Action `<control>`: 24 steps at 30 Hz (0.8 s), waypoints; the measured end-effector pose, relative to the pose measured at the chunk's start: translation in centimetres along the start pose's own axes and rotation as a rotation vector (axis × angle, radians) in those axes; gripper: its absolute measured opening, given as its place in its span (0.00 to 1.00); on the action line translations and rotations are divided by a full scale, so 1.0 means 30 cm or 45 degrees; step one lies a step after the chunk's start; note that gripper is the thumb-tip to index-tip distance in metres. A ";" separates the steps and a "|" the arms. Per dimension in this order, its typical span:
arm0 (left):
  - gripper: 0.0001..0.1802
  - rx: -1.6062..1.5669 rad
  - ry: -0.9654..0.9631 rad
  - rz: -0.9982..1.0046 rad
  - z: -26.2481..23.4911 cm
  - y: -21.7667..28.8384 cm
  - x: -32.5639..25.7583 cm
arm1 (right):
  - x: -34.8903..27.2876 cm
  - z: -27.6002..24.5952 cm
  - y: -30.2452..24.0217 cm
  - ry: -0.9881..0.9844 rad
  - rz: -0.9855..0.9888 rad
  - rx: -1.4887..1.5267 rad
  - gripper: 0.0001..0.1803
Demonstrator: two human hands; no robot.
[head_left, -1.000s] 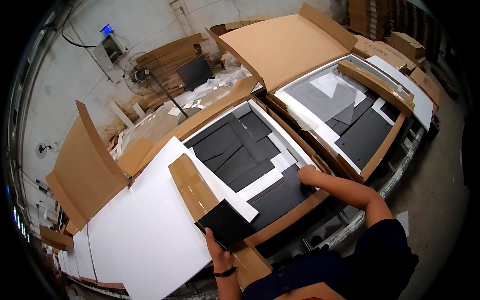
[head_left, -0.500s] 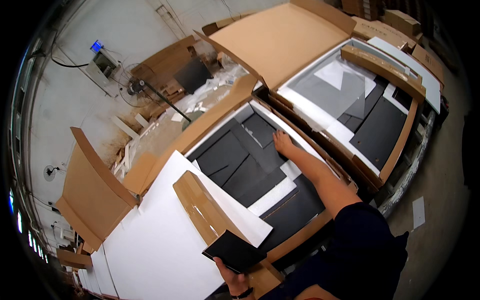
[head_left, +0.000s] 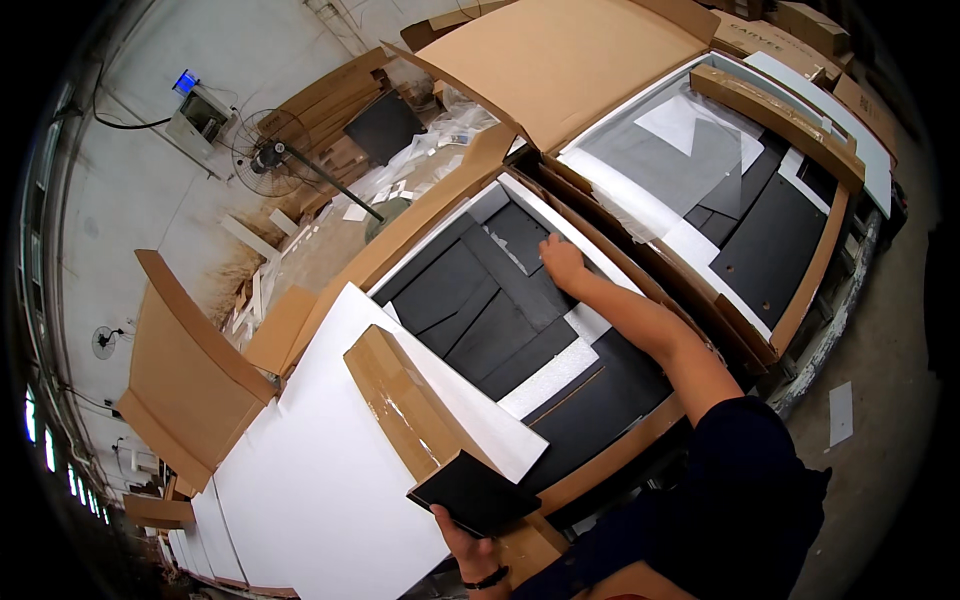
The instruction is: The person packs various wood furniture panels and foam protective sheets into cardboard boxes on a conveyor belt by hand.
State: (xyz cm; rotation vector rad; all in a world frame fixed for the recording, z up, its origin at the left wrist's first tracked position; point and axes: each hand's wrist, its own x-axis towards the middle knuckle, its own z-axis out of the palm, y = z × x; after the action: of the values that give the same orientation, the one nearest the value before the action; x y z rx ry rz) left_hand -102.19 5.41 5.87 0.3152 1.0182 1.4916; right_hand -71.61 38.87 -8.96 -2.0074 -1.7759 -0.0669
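My left hand point(head_left: 468, 545) grips a small black rectangular panel point(head_left: 475, 494) by its near edge, tilted above a long brown carton. My right hand point(head_left: 563, 264) reaches into an open cardboard box of black panels. Its fingers are curled beside the far right edge of a black panel point(head_left: 518, 236); whatever they grip is hidden. Around it, several flat black panels point(head_left: 450, 285) lie fitted together inside a white foam border point(head_left: 565, 243). White foam pieces point(head_left: 550, 380) sit between panels on the near side.
A white foam sheet point(head_left: 320, 440) covers the left side, with the long brown carton point(head_left: 405, 395) on it. On the right, a second open box holds black panels point(head_left: 775, 240) under a clear plastic sheet point(head_left: 680, 160). Beyond stand a fan point(head_left: 270, 155) and packing scraps point(head_left: 400, 180).
My right hand's fingers have gone from spread to curled, near the same place in the box. My left hand still holds the small panel. The view has shifted slightly.
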 end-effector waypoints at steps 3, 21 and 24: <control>0.28 0.022 -0.044 -0.023 0.041 -0.010 0.000 | -0.022 -0.090 -0.005 0.007 -0.071 0.038 0.10; 0.29 0.000 -0.058 -0.005 0.036 0.004 -0.002 | -0.315 -0.089 0.134 -0.561 -0.248 -0.219 0.32; 0.29 -0.008 -0.151 -0.024 0.022 0.001 0.001 | -0.272 -0.121 0.139 -0.672 -0.266 -0.339 0.30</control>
State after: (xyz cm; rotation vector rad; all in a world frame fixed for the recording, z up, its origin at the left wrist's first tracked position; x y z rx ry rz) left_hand -101.74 5.70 6.26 0.3838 0.9197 1.4417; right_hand -68.06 29.71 -9.68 -2.1508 -2.4130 0.1894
